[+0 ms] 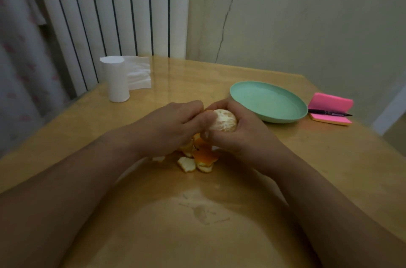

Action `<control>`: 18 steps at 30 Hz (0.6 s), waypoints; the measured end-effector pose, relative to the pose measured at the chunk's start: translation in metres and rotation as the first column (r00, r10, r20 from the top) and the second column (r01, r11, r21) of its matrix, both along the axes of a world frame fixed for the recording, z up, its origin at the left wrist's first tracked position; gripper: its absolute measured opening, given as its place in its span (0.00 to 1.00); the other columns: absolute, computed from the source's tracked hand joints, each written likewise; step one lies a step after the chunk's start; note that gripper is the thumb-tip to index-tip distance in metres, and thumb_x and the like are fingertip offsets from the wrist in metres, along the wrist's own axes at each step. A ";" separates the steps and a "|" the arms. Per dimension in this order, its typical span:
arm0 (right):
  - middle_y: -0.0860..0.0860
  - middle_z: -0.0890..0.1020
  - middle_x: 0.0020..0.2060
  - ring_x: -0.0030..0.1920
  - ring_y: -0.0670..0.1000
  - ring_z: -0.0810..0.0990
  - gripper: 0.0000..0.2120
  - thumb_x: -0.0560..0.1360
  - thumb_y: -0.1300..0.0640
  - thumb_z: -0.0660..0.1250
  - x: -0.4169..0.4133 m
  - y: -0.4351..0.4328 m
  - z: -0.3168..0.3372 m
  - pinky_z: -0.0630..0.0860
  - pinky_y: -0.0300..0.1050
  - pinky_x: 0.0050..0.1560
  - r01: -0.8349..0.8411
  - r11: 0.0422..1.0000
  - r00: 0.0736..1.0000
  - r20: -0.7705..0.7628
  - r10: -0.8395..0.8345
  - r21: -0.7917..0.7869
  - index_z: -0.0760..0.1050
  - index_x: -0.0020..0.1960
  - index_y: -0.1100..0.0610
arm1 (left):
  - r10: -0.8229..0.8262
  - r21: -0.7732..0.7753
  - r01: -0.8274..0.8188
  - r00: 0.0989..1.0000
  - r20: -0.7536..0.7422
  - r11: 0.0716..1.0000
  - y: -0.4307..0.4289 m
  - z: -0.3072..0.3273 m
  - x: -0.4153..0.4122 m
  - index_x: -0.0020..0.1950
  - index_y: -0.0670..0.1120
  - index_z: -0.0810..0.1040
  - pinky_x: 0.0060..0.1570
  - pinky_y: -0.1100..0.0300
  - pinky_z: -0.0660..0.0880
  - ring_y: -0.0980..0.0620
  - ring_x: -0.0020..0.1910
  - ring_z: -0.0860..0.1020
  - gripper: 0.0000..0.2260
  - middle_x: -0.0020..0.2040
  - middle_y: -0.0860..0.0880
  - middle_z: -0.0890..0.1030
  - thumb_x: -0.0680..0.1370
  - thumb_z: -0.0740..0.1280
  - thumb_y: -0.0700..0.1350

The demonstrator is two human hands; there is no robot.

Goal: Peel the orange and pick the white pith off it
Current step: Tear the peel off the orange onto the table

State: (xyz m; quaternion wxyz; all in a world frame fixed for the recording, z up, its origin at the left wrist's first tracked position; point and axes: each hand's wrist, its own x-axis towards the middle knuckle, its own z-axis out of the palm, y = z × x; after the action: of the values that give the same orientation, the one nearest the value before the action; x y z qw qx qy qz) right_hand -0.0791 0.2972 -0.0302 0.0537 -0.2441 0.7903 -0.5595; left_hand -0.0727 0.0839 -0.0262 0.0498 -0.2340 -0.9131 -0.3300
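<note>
- We see the right hand (241, 136) cupping the orange (224, 122) from below and from its right, with the fingers curled round the far side and the thumb against the near side.
- The orange sits between the two hands. It is almost bare of skin, and its pale flesh is streaked with white pith (220, 117).
- The left hand (173, 127) comes in from the orange's left with its fingers curled and their tips pinching at the fruit's left edge.
- A sliver of orange skin shows there, but the spot is blurred, so we cannot tell just what lies between the fingertips.
- The peel scraps (197, 159) lie on the table (197, 241) under the hands and a little toward the wrists, between the two forearms. Some lie orange side up and some white side up.
- Just beyond the right hand, to its right, stands a green plate (285, 118). We cannot tell whether the hand touches its rim.
- Right of the plate, well apart from the hands, a pink notepad (329, 103) lies with a black pen (327, 112) across it.
- Well beyond the left hand, a white paper roll (115, 83) stands upright, with a loose sheet hanging off its right side.
</note>
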 end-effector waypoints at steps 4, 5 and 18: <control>0.54 0.85 0.48 0.43 0.49 0.84 0.19 0.74 0.60 0.80 0.003 -0.001 0.002 0.85 0.54 0.45 -0.033 0.999 0.999 -0.028 0.033 -0.010 0.77 0.61 0.50 | -0.011 0.071 0.011 1.000 -0.005 0.997 -0.002 0.000 0.001 0.45 0.53 0.74 0.36 0.61 0.69 0.58 0.34 0.73 0.16 0.36 0.54 0.77 0.87 0.57 0.58; 0.54 0.85 0.48 0.42 0.48 0.83 0.19 0.74 0.60 0.80 0.004 -0.002 0.002 0.84 0.54 0.44 -0.031 0.999 0.999 -0.033 0.031 -0.012 0.77 0.61 0.51 | -0.007 0.076 0.008 1.000 -0.015 0.997 -0.002 -0.001 0.001 0.44 0.53 0.73 0.35 0.63 0.68 0.58 0.33 0.73 0.16 0.35 0.55 0.76 0.88 0.57 0.57; 0.51 0.84 0.53 0.48 0.50 0.85 0.19 0.74 0.59 0.80 0.001 -0.002 -0.001 0.84 0.48 0.48 0.016 0.999 0.996 -0.086 -0.020 -0.046 0.78 0.61 0.48 | 0.134 0.140 -0.114 0.981 -0.139 0.984 0.007 -0.004 0.003 0.40 0.48 0.73 0.32 0.64 0.66 0.57 0.30 0.72 0.18 0.32 0.54 0.75 0.89 0.57 0.47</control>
State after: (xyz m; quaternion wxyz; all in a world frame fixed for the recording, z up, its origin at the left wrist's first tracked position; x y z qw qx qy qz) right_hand -0.0783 0.2951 -0.0317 0.0089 -0.2621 0.7811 -0.5667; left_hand -0.0697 0.0904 -0.0305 0.1529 -0.1966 -0.8961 -0.3674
